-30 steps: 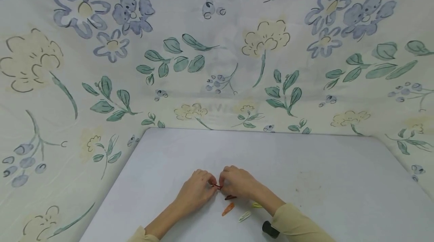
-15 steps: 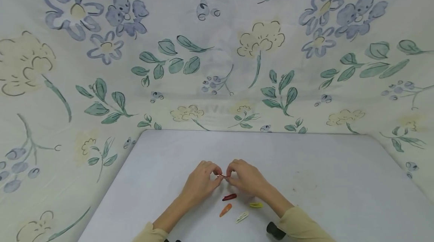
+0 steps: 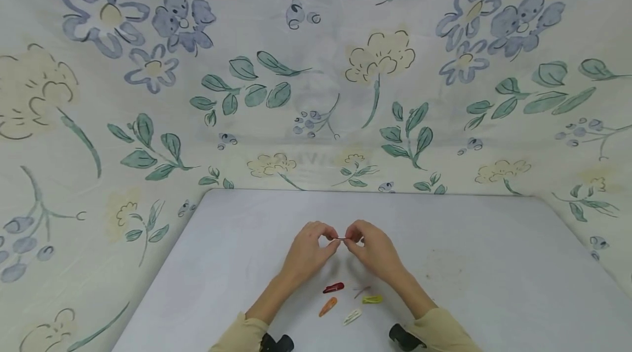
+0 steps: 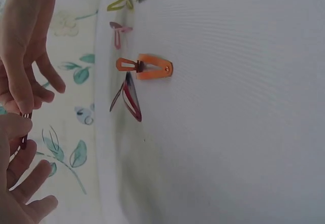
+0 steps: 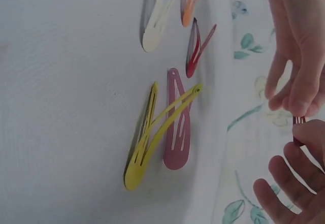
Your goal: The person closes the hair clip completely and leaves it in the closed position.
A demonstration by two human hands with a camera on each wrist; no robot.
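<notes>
Raised above the table, my left hand point(image 3: 307, 253) and right hand point(image 3: 377, 250) meet at the fingertips. Between them they pinch a small dark red snap hair clip point(image 5: 298, 128), one end in each hand; most of it is hidden by the fingers. Nearer to me on the table lie a red hair clip point(image 3: 333, 288), an orange hair clip point(image 3: 328, 306), a white hair clip point(image 3: 353, 316), a yellow hair clip point(image 5: 134, 176) and a pink hair clip point(image 5: 176, 158). In the wrist views these clips stand sprung apart, with the yellow one close beside the pink one.
The white table point(image 3: 237, 242) ends at a flower-printed cloth point(image 3: 316, 121) behind and at the sides. Black devices sit at both wrists, one at the left sleeve point(image 3: 277, 343) and one at the right point(image 3: 406, 337). A few faint specks mark the table at right.
Both hands have risen away from me and a little to the right, carrying the dark red clip. The pink clip, covered by the right hand before, now shows beside the yellow one.
</notes>
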